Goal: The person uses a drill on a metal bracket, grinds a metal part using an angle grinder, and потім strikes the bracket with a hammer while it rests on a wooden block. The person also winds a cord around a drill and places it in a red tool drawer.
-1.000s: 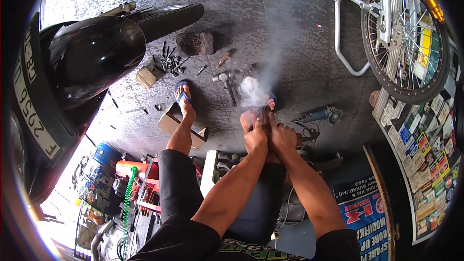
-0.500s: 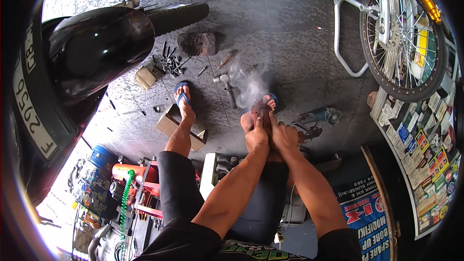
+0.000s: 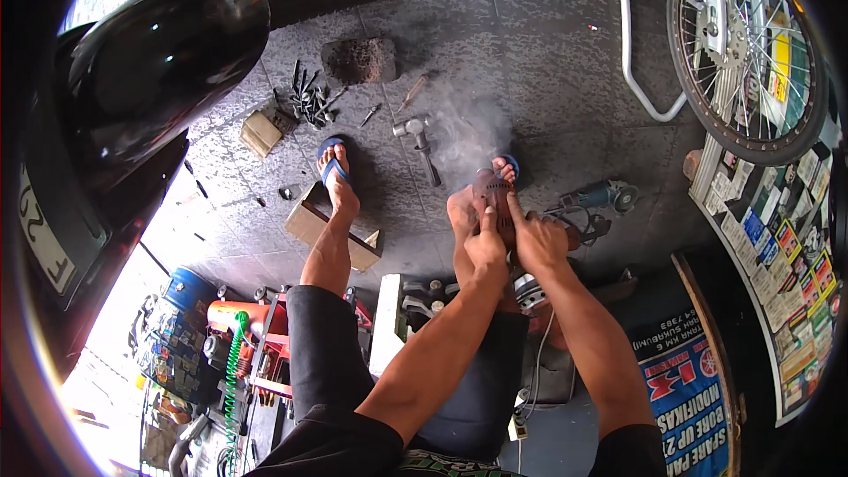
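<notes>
Both my hands grip a dark red power tool (image 3: 492, 187) with vent slots in its housing, held low in front of my right foot (image 3: 463, 212). My left hand (image 3: 486, 246) is closed around its near left side, thumb or finger along the top. My right hand (image 3: 539, 240) holds its right side, index finger stretched forward along the body. Pale smoke (image 3: 473, 128) drifts up beyond the tool. Its working end and whatever it touches are hidden. A hammer (image 3: 413, 130) lies on the floor between my feet, left of the smoke.
A teal angle grinder (image 3: 605, 197) lies right of my hands. Left are a cardboard box (image 3: 329, 228), a pile of metal bits (image 3: 311, 102), a dark block (image 3: 359, 61) and a black motorcycle (image 3: 177, 44). A spoked wheel (image 3: 751, 53) and metal frame stand at far right.
The view has shifted slightly, so the motorcycle sits higher and the wheel further right. My hands and the power tool appear a little further right. The smoke has changed shape.
</notes>
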Motion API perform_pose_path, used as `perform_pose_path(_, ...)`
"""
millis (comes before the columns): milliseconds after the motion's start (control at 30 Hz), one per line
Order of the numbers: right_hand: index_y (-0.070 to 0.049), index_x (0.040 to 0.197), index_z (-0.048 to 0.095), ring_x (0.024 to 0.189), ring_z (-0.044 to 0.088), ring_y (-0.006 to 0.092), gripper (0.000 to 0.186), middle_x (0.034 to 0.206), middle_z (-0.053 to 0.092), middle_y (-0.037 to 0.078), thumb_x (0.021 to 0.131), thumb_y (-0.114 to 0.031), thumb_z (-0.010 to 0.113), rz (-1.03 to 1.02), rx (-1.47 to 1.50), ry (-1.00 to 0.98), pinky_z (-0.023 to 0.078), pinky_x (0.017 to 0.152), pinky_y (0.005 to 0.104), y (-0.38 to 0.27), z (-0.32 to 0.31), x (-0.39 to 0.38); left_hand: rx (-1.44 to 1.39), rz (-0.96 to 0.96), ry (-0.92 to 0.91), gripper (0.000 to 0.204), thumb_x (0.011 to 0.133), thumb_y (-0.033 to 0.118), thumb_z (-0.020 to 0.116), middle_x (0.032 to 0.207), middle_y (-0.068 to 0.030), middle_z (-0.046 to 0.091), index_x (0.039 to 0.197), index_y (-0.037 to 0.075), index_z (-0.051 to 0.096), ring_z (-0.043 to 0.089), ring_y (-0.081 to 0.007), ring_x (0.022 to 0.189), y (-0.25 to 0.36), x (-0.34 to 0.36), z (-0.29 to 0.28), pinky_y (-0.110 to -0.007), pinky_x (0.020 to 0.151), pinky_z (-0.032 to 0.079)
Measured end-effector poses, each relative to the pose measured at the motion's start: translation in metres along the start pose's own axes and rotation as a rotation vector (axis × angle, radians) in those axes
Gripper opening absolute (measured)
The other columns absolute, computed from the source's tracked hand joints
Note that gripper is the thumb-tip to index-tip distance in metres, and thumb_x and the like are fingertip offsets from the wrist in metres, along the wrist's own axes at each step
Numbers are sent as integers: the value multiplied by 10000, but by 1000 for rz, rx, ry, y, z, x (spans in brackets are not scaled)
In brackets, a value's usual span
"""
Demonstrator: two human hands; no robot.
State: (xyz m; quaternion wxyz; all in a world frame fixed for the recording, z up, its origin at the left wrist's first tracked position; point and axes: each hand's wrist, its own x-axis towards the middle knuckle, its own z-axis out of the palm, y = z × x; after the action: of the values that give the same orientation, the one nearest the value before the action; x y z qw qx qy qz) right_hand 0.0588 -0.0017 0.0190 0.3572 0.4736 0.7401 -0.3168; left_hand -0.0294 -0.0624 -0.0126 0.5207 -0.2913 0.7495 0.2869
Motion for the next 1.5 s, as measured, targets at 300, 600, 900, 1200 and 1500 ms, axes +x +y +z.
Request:
perform_pose_path(300,-166,1575,270,804,723,372,761,984,699,208,890,-209,599,17,154,-129,569,691,487,12,1,1,63,230,-91,503,964,147,633,1224,-147,606,1407,-29,471,595,-241,1120,-7,0,9,-333,972,461)
perform_pose_path(600,-98,1527,319,802,714,416,875,983,685,251,778,-318,716,69,363,-34,569,701,513,9,4,-16,306,313,-63,464,950,116,608,1271,-165,604,1384,-13,506,585,-248,1182,15,-22,14,-353,1011,453)
perform_pose_path(900,-68,1555,273,841,710,419,961,1034,690,223,773,-361,748,211,584,74,569,706,517,-9,19,-61,453,679,-301,532,889,103,618,1352,-161,548,1398,26,482,533,-278,1284,5,-33,-17,-361,1093,397)
perform_pose_path(1200,-31,1552,256,857,702,417,1015,1077,670,233,747,-358,781,270,629,350,569,702,511,-45,44,-85,584,607,-333,627,873,289,683,1203,-258,670,1323,-121,536,655,-318,1139,28,-63,-40,-372,1014,477)
perform_pose_path(1500,42,1567,183,1195,611,299,1023,1311,605,235,822,-347,768,425,1860,272,467,1002,367,-67,24,-130,609,553,-603,757,856,194,692,1396,-281,544,1495,-61,374,547,-364,1302,45,-84,-120,-415,1100,414)
